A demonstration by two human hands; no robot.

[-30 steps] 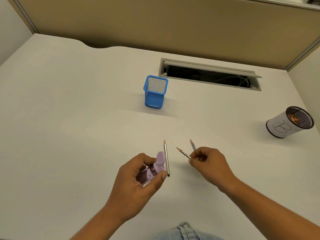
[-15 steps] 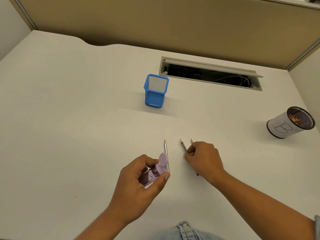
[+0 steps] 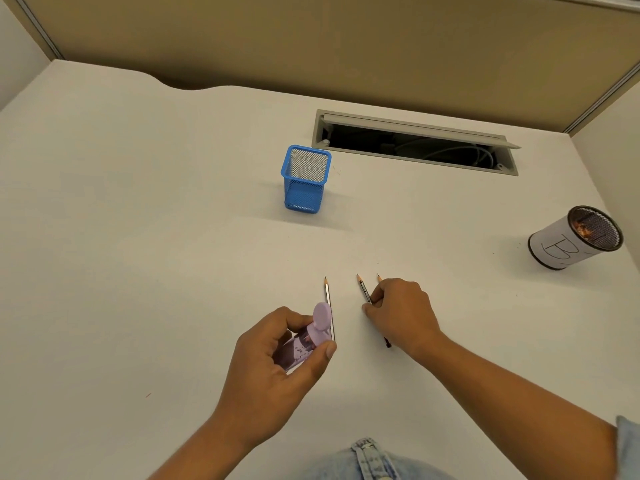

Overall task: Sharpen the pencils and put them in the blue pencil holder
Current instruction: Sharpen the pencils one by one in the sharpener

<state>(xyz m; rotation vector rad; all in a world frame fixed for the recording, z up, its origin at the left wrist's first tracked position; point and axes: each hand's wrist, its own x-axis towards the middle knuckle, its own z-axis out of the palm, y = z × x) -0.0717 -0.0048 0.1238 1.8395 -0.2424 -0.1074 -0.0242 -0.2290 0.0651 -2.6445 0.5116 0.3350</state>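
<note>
A: The fingers [image 3: 372, 308] of the right hand [image 3: 403, 315] are curled down on the table [image 3: 138, 237], pinching the dark pencil [image 3: 363, 292] near its middle; its point aims at the far edge; its blunt end sticks out beneath the wrist.

B: And the left hand [image 3: 277, 355]?

A: Wrapped around the purple sharpener [image 3: 304, 341], thumb one side, fingers the other, its round lilac cap [image 3: 322, 315] tipped up; the silver pencil [image 3: 327, 296] lies just beside it, partly behind the cap.

B: A third pencil?

A: Only an orange tip [image 3: 379, 277] shows past the right knuckles; the rest is under the hand, so I cannot tell whether the fingers hold that one too.

B: Which step, would you say?

A: All three tips look pointed already, so I judge sharpening to be mostly done and the gathering begun; the blue pencil holder [image 3: 304, 181] stands upright, empty as far as its mesh shows, well apart from the hands toward the far edge, near the cable slot [image 3: 415, 143].

B: Next move?

A: Lift the pinched pencil clear and carry it over the holder's open top; the opening is narrow, so it wants lining up before release.

B: Anything unclear?

A: The lettered cup [image 3: 575, 237] by the right edge holds something orange-brown, probably shavings; too small to be sure.
</note>
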